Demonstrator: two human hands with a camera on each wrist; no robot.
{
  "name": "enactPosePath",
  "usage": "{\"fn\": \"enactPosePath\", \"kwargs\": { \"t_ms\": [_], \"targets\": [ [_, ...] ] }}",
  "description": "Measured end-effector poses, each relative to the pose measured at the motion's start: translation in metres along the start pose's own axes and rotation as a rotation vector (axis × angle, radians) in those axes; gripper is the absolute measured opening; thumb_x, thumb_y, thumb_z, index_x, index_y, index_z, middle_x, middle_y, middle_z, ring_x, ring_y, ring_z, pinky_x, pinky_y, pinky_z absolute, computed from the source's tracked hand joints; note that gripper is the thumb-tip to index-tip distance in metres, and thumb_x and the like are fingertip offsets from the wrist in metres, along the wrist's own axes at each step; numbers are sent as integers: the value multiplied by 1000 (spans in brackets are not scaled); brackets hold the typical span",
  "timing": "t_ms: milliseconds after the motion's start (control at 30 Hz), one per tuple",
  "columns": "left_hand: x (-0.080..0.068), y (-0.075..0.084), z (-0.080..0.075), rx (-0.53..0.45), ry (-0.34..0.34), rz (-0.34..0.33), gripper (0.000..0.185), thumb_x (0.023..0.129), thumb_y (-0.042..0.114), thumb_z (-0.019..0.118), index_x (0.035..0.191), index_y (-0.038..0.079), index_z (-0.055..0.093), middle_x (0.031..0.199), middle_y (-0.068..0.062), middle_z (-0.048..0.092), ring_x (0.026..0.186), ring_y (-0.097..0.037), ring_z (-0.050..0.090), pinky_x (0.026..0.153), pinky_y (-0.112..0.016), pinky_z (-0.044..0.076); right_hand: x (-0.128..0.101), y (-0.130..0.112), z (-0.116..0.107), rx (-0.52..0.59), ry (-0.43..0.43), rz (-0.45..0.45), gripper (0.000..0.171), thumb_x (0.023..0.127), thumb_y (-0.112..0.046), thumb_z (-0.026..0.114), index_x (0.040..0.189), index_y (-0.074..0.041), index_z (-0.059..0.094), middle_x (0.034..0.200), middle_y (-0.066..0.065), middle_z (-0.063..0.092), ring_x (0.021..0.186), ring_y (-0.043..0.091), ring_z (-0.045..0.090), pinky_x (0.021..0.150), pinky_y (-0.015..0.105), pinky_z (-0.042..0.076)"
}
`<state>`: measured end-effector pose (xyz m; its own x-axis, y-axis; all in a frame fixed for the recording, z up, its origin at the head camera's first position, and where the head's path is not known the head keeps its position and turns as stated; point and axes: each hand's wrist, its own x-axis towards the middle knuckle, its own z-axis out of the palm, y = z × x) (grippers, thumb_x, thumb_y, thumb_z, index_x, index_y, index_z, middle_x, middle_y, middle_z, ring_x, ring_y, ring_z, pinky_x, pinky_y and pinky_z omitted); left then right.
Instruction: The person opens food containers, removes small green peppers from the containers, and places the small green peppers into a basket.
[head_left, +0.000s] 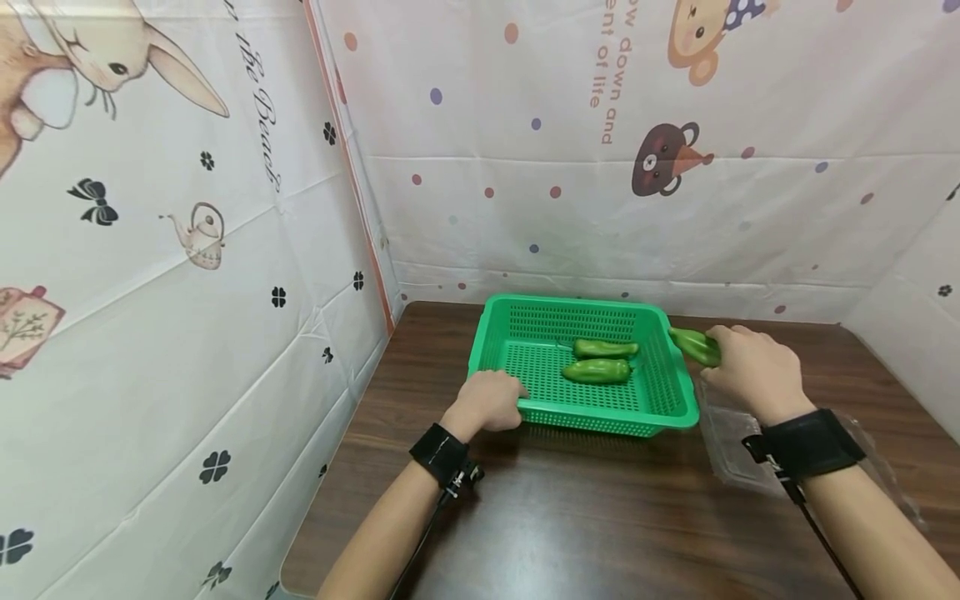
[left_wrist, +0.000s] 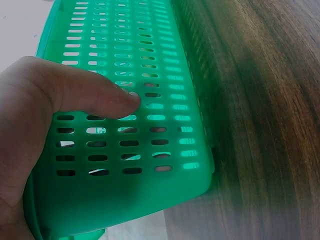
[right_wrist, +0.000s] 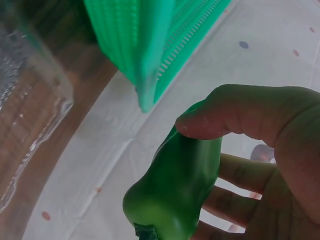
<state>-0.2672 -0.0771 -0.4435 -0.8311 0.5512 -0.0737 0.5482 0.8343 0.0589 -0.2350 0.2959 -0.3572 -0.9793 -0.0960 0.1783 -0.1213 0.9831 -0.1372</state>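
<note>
A person's right hand holds a green pepper just outside the right rim of a green slotted plastic basket on a dark wood-grain table. The thumb lies curled over the top of the pepper with the other fingers cupped beneath, and the stem end points away from the palm. The left hand grips the basket's near left corner, its thumb pressed flat against the slotted side wall, the remaining fingers hidden behind the rim. Two more green peppers lie side by side on the basket floor, between the two hands. A clear plastic clamshell tray sits on the table under the right wrist. The pepper looks light, firm and smooth-skinned, likely a little slippery, so a wrap around its thick middle seems the surest hold; pinching the narrow tip could let it swing.
</note>
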Motion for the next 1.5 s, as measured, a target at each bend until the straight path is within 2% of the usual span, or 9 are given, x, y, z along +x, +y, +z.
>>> {"fn": "enactPosePath", "kwargs": {
  "t_ms": [100, 267, 500, 633, 767, 1200, 1267, 1367, 1500],
  "targets": [
    [1, 0, 1, 2, -6, -1, 50, 82, 17, 63, 127, 34, 73, 62, 6, 49, 59, -12, 21, 53, -29, 22, 4, -3, 1, -7, 14, -37, 53, 81, -22, 78, 123, 6, 63, 94, 23, 66, 68, 30, 56, 53, 40, 40],
    [2, 0, 2, 7, -2, -2, 49, 82, 17, 64, 127, 33, 73, 63, 9, 49, 60, -12, 24, 53, -29, 23, 10, -11, 3, -6, 22, -84, 49, 81, -17, 76, 124, 4, 65, 101, 25, 68, 76, 35, 59, 64, 48, 41],
    [3, -1, 3, 16, 6, 2, 48, 82, 18, 64, 126, 34, 73, 61, 8, 35, 59, -12, 23, 53, -29, 23, 17, -22, 5, -1, -14, -103, 49, 81, -12, 74, 127, 4, 65, 106, 25, 68, 81, 36, 60, 67, 50, 41],
    [2, 0, 1, 12, 3, 3, 49, 81, 17, 63, 127, 34, 73, 60, 9, 45, 60, -12, 24, 53, -29, 24, 20, -25, 7, -7, -30, -99, 49, 82, -11, 73, 128, 4, 64, 108, 26, 67, 84, 39, 59, 68, 50, 40],
    [2, 0, 1, 13, 6, 2, 48, 81, 17, 64, 126, 33, 74, 69, 10, 58, 61, -12, 29, 53, -28, 28, 23, -28, 11, -7, -42, -104, 49, 82, -10, 71, 129, 3, 63, 110, 27, 67, 87, 41, 60, 69, 51, 41],
    [2, -1, 1, 9, 4, 4, 49, 82, 17, 64, 127, 32, 73, 89, 8, 73, 61, -12, 31, 53, -27, 28, 35, -47, 22, 0, -72, -165, 46, 84, -5, 66, 130, -1, 65, 114, 24, 69, 91, 42, 61, 68, 48, 43],
    [2, -1, 1, 9, 10, 5, 49, 81, 17, 64, 127, 33, 73, 97, 8, 75, 60, -11, 31, 52, -26, 29, 38, -48, 24, 6, -80, -171, 46, 84, -5, 67, 130, 0, 65, 115, 24, 69, 88, 40, 62, 67, 46, 42],
    [2, -1, 2, 4, 7, 7, 50, 81, 17, 64, 128, 33, 73, 95, 7, 75, 60, -11, 31, 52, -26, 28, 43, -49, 27, 26, -102, -176, 46, 84, -5, 67, 130, 0, 65, 112, 24, 70, 74, 32, 59, 59, 40, 38],
    [2, -1, 1, 3, 3, 7, 50, 82, 16, 63, 128, 33, 72, 98, 7, 76, 59, -12, 30, 52, -27, 26, 48, -48, 32, 67, -142, -178, 48, 83, -3, 66, 131, 0, 65, 103, 22, 71, 58, 20, 43, 53, 34, 23]
  ]
}}
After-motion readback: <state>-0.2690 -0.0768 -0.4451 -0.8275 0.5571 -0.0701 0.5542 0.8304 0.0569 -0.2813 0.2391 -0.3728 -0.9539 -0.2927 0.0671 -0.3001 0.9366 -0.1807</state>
